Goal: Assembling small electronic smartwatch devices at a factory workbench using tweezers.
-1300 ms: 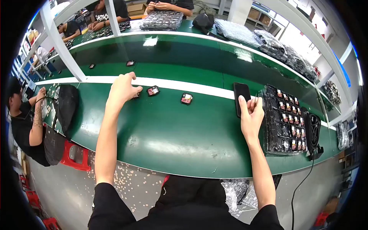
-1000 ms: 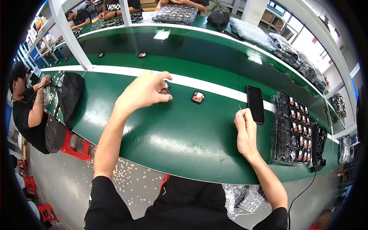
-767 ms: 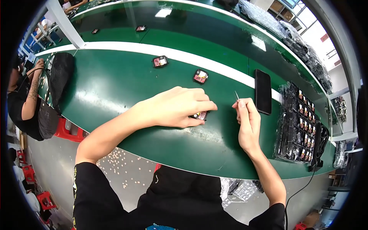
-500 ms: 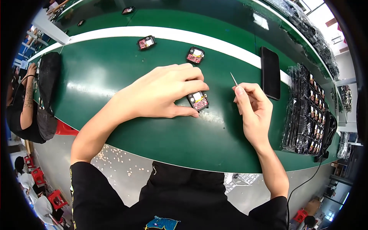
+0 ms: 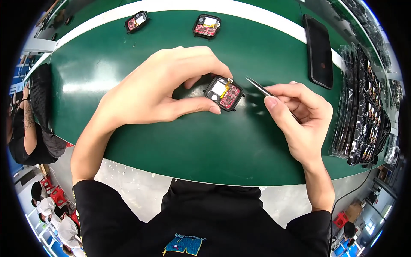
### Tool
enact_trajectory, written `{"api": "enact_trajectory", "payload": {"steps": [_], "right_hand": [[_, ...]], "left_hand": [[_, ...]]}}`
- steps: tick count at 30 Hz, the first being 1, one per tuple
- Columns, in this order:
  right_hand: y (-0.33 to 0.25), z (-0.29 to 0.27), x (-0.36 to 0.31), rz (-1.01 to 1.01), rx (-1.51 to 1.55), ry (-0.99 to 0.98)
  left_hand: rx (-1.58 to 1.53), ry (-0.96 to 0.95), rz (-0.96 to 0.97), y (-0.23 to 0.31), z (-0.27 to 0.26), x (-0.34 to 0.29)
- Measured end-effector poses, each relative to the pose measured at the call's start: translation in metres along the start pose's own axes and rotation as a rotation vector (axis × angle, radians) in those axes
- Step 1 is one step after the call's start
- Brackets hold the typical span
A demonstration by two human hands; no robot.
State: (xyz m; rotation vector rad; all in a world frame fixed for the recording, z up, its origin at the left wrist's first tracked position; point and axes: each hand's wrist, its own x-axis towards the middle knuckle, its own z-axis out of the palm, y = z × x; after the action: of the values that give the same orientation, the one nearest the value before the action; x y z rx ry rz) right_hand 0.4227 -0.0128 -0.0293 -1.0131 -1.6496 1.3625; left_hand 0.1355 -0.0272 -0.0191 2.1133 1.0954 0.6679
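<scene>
My left hand (image 5: 160, 88) holds a small square black device (image 5: 224, 93) against the green table (image 5: 128, 55), pinched between thumb and fingers. Its open face shows a red circuit board and a pale square part. My right hand (image 5: 299, 113) grips thin metal tweezers (image 5: 261, 88), whose tips point left and hover just right of the device's top corner, not clearly touching it.
Two more open devices lie farther back, one (image 5: 136, 21) to the left and one (image 5: 207, 25) near the white stripe. A black phone (image 5: 320, 50) lies at the right, beside stacked black trays of parts (image 5: 364, 103). Another person's arm (image 5: 25, 124) shows at the left rim.
My left hand reached out to the far devices, brought one back toward me and set it down. My right hand moved in with the tweezers. The view has tilted down and closer.
</scene>
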Motion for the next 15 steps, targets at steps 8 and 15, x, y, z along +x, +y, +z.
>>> {"api": "enact_trajectory", "payload": {"steps": [8,15], "right_hand": [[0.007,0.001,0.006,-0.188,-0.332,-0.077],[0.005,0.007,0.007,-0.229,-0.394,-0.114]], "left_hand": [[0.022,0.03,0.013,-0.01,0.01,-0.002],[0.026,0.022,0.014,-0.01,0.006,0.0]]}}
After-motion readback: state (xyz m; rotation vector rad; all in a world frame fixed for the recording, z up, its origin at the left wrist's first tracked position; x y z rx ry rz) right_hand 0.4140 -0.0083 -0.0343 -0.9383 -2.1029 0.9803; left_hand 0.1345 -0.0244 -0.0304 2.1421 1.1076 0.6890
